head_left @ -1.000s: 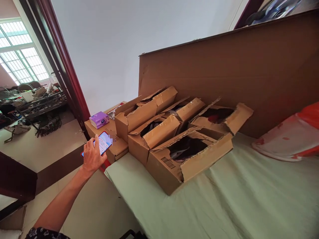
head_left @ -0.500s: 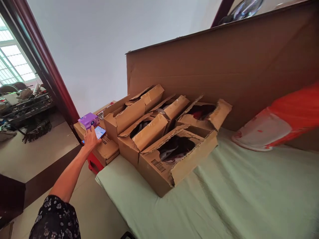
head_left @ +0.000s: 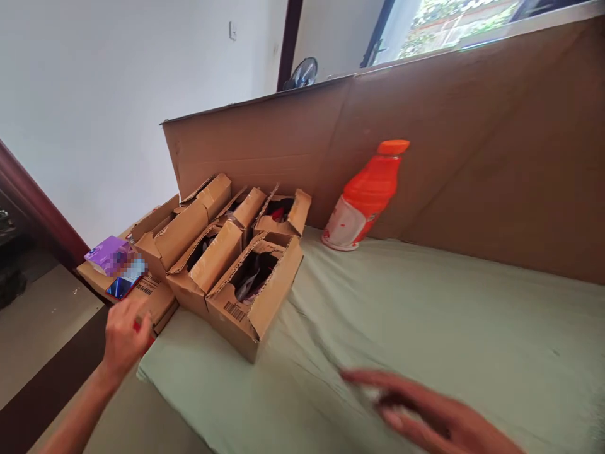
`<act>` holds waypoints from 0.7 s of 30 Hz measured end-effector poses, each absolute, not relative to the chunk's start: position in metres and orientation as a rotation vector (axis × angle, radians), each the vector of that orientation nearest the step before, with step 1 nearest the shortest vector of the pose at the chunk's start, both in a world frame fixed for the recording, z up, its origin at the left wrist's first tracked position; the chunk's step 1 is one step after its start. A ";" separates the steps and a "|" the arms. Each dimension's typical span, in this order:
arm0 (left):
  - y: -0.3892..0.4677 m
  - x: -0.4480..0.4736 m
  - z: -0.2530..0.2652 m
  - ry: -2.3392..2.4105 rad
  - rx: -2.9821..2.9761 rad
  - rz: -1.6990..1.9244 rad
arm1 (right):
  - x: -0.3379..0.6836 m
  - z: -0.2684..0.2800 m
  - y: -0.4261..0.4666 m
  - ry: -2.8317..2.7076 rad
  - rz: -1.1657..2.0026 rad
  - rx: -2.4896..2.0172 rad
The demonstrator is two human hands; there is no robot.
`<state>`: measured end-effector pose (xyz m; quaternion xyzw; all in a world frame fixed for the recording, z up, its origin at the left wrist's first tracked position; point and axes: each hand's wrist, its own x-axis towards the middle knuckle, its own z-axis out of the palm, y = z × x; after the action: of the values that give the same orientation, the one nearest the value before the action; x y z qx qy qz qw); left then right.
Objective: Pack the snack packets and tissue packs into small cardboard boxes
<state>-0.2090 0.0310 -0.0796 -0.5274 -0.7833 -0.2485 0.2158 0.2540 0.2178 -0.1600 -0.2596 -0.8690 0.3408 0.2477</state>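
My left hand (head_left: pixel 126 337) is in the air just short of a phone (head_left: pixel 120 288), fingers loosely bent, a gap beside the thumb, holding nothing. The phone lies on a flat cardboard box (head_left: pixel 158 296) beside a purple pack (head_left: pixel 109 251), its screen lit and partly pixelated. Low at the right, my right hand (head_left: pixel 425 410) reaches over the green cloth (head_left: pixel 454 315), slightly blurred, with fingers stretched apart and nothing in them. Nearest ahead of it stand several open cardboard boxes (head_left: pixel 236 318) with dark contents I cannot make out, and an orange bottle (head_left: pixel 371 189).
A tall cardboard panel (head_left: pixel 472 170) walls off the back of the cloth-covered surface. Behind it show a fan (head_left: pixel 305 72) and a window (head_left: pixel 449 28). A dark red door frame (head_left: pixel 42 202) stands at the left.
My left hand has come off the phone and drawn back toward me. My right hand has entered at the lower right. The view has swung right, bringing the whole bottle into sight.
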 end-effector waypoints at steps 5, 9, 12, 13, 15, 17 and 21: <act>0.023 -0.115 -0.098 -2.035 -1.822 -0.883 | 0.167 -0.082 0.308 -2.296 0.552 -0.636; 0.051 -0.078 -0.120 -2.243 -1.907 -1.198 | 0.113 -0.057 0.344 -2.413 0.709 -0.511; 0.064 -0.063 -0.132 -2.330 -1.814 -1.436 | 0.110 -0.059 0.340 -2.428 0.721 -0.475; 0.065 -0.059 -0.134 -2.349 -1.777 -1.488 | 0.116 -0.061 0.334 -2.417 0.717 -0.487; 0.062 -0.050 -0.133 -2.372 -1.741 -1.532 | 0.140 -0.066 0.317 -2.381 0.720 -0.535; 0.055 -0.039 -0.129 -2.376 -1.765 -1.543 | 0.176 -0.071 0.292 -2.330 0.732 -0.607; 0.049 -0.013 -0.117 -2.373 -1.950 -1.596 | 0.266 -0.087 0.230 -2.177 0.661 -0.779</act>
<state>-0.0127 0.0486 -0.1169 -0.5562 -0.6768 -0.4552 -0.1593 0.2662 0.2299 -0.0870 -0.3022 -0.8445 0.2565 0.3601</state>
